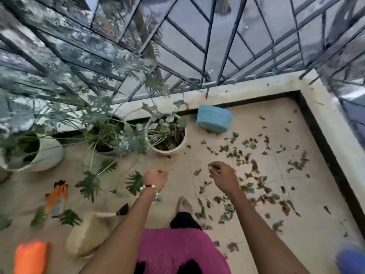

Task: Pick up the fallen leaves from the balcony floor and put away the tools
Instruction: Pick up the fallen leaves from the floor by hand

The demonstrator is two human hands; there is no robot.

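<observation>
Dry fallen leaves (254, 167) lie scattered over the beige tiled floor (177, 165), mostly to the right of my feet. My right hand (223, 176) hovers above them with its fingers curled, pinching what looks like a small leaf at the fingertips. Held out over bare tiles, my left hand (156, 178) has a beaded bracelet on its wrist and its fingers curled under; the blur hides whether it holds anything. A blue woven basket (214, 121) lies tipped by the far kerb. Orange gardening gloves (57, 198) lie on the floor at the left.
Three white pots with leafy plants (166, 135) stand along the railing at the left. A beige woven bag (87, 236) sits by my left leg, an orange object (29, 256) at bottom left, a blue object (351, 260) at bottom right. A raised kerb (335, 135) and metal grille enclose the corner.
</observation>
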